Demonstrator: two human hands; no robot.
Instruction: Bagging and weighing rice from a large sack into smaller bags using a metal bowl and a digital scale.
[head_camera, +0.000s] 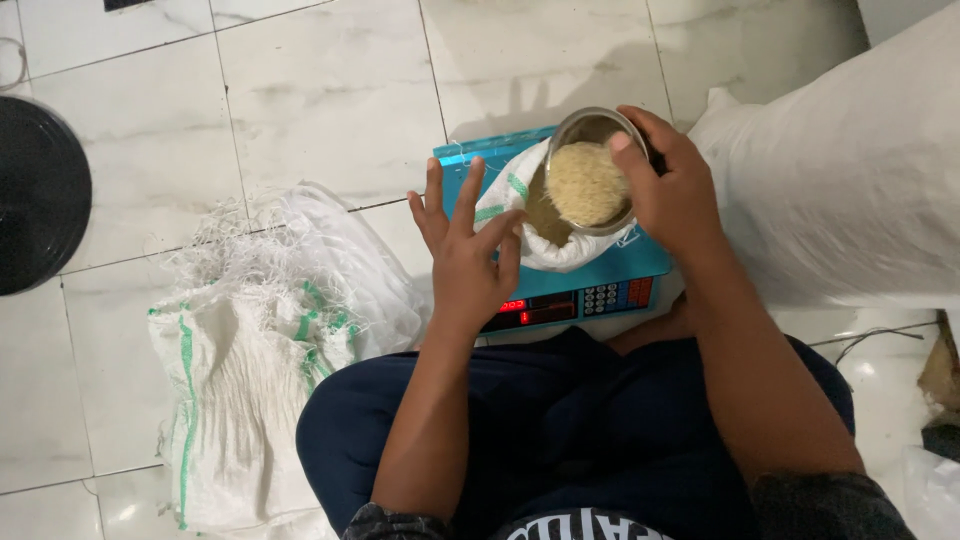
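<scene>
Hands first, as I see them from above: the right hand (672, 190) grips the far rim of a round metal bowl (592, 165) heaped with pale grain (586, 183), holding it tilted directly above the open mouth of a small white woven bag (545, 235). That bag sits on a blue scale (600, 280) on the tiled floor (330, 90), just ahead of my knees. My left hand (465, 250) is released, fingers spread, its fingertips touching the bag's near-left edge. So the bowl lies right of that hand, over the bag, and the right hand alone carries it. A large white sack (850, 190) rises beside the right arm; empty woven sacks (250, 340) lie left.
</scene>
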